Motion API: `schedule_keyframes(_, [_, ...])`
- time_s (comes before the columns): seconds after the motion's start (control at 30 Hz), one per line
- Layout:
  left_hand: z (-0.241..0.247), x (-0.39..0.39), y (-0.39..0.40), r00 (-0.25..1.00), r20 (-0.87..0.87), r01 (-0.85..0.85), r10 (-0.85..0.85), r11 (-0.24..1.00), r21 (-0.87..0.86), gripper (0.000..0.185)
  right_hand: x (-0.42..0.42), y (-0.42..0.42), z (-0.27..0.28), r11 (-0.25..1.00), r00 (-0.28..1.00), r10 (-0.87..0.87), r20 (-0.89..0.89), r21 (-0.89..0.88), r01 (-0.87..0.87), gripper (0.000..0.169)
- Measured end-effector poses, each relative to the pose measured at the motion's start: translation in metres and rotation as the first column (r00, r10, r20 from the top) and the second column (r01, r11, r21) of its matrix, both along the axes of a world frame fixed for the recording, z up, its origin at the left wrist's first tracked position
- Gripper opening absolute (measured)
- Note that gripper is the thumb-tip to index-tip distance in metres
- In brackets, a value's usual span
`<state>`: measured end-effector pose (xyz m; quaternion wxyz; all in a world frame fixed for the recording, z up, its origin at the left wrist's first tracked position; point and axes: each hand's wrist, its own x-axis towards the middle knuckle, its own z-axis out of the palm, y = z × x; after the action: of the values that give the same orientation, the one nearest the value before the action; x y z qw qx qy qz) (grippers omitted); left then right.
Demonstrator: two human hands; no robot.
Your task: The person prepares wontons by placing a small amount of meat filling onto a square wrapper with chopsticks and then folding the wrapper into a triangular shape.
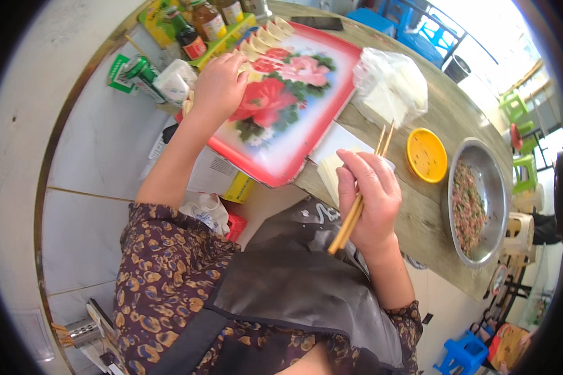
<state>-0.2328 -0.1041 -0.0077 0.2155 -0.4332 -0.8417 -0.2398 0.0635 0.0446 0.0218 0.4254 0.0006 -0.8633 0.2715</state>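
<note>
My left hand [221, 86] is over the left edge of a red-rimmed floral tray [291, 180], at a row of folded dumplings [265, 37]; whether its fingers grip one is hidden. In my right hand [373, 197] is a pair of wooden chopsticks [352, 222], tips pointing away from me. Beneath and beside that hand lies a stack of square dough wrappers [328, 176]. Further right stand a yellow bowl [427, 155] and a steel basin [496, 206] with minced filling [468, 206]. A clear plastic bag [391, 86] holding something pale lies beyond the tray.
Sauce bottles [209, 23], a green can [144, 77] and a white packet [174, 80] stand left of the tray. A dark phone-like slab [317, 23] lies behind it. The wooden table's [417, 229] near edge runs by my right forearm. Blue stools [417, 44] are beyond.
</note>
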Motion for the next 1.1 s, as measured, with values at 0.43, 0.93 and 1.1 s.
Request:
schedule_keyframes(0.43, [-0.01, 0.169, 0.095, 0.875, 0.107, 0.469, -0.472, 0.881, 0.057, 0.006, 0.072, 0.036, 0.023, 0.957, 0.969, -0.213, -0.126, -0.225, 0.181, 0.048])
schedule_keyframes(0.93, [-0.014, 0.174, 0.101, 0.893, 0.171, 0.429, -0.416, 0.903, -0.04, 0.003, 0.091, 0.05, 0.008, 0.96, 0.974, -0.192, -0.118, -0.228, 0.162, 0.021])
schedule_keyframes(1.1, [0.02, 0.19, 0.09, 0.756, 0.321, 0.567, -0.571, 0.816, 0.116, 0.011, 0.085, 0.06, 0.009, 0.982, 0.981, -0.188, 0.05, -0.019, 0.189, 0.024])
